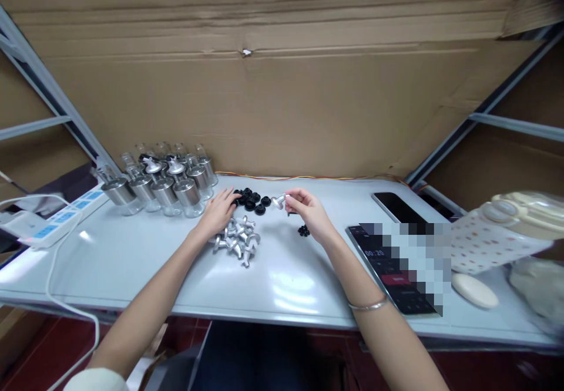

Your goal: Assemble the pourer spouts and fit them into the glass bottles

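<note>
My right hand (308, 212) is closed, pinching a silver pour spout (278, 202) above the middle of the table. My left hand (219, 210) has its fingers stretched out at the near-left edge of a group of black ringed stoppers (251, 201). Its fingertips touch or partly cover the leftmost ones. Just in front of that hand lies a heap of silver pour spouts (238, 239). A small cluster of tiny black parts (304, 231) rests below my right hand.
Glass bottles with metal sleeves (164, 191) stand at the back left, two topped with spouts. A power strip (66, 218) with a white cable is at the left. Two phones (388, 262) (399, 210), a white oval object (474, 290) and a dotted container (484, 241) occupy the right.
</note>
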Available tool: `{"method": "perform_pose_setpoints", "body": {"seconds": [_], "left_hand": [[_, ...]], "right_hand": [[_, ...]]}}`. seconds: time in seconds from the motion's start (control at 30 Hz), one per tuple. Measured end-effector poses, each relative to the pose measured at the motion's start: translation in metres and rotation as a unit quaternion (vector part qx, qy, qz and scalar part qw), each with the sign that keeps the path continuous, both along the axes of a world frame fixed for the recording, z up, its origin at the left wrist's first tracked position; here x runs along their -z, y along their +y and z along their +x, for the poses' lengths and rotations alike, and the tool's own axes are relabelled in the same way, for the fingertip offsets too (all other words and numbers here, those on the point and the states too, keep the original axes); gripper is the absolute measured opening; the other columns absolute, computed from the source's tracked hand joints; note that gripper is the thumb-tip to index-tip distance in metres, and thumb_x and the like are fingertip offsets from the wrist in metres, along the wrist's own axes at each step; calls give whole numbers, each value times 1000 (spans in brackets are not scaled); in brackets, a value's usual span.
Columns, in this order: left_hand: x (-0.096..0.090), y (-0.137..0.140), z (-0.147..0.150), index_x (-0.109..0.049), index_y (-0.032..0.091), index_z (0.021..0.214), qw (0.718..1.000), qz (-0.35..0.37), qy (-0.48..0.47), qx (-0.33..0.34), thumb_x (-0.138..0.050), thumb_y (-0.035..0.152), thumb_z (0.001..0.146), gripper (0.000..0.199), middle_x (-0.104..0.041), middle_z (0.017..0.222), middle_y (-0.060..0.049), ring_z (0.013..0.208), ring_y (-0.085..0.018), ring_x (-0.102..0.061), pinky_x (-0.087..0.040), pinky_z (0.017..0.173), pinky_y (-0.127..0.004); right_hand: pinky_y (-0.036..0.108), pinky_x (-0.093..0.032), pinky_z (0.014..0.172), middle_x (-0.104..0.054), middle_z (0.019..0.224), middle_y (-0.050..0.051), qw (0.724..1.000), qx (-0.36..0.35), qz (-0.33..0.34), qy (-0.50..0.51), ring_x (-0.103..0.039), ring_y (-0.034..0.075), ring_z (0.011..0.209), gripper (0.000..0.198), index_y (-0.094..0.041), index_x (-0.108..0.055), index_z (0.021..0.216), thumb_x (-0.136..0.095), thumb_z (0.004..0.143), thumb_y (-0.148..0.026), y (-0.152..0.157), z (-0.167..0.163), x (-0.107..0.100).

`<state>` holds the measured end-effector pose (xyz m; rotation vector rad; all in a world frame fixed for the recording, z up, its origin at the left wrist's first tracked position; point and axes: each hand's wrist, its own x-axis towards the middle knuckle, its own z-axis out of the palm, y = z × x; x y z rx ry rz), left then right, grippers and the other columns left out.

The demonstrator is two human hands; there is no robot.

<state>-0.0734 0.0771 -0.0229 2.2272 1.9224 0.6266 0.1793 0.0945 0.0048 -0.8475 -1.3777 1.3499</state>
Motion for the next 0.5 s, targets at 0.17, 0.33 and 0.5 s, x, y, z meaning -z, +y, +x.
{"method": "perform_pose_setpoints", "body": {"seconds": [0.17, 0.33, 0.5], "left_hand": [[-7, 9, 13, -57, 24, 119, 1000, 4, 14, 27, -39, 23, 91, 33, -48, 137, -11, 130, -31, -39, -34, 100, -56], [-11, 10, 13, -61, 19, 111, 998, 56, -6, 21, -46, 25, 88, 29, -56, 123, -12, 117, -27, -50, -37, 100, -47], [-20, -3, 20, -63, 18, 97, 971, 168, -163, 40, -51, 28, 86, 20, -60, 105, -8, 98, -20, -58, -46, 89, -37]], "right_hand": [[30, -44, 66, -59, 68, -1, 1000, 5, -10, 1, -53, 13, 62, 38, -18, -60, 83, -73, 63, -47, 0, 1, -2], [30, -44, 66, -58, 65, -2, 1000, 11, -12, 9, -53, 13, 60, 36, -18, -59, 82, -72, 62, -45, 0, 0, -4], [29, -44, 63, -58, 62, -2, 1000, 10, -7, 8, -54, 13, 59, 28, -19, -55, 78, -69, 65, -39, -2, -1, -2]]}}
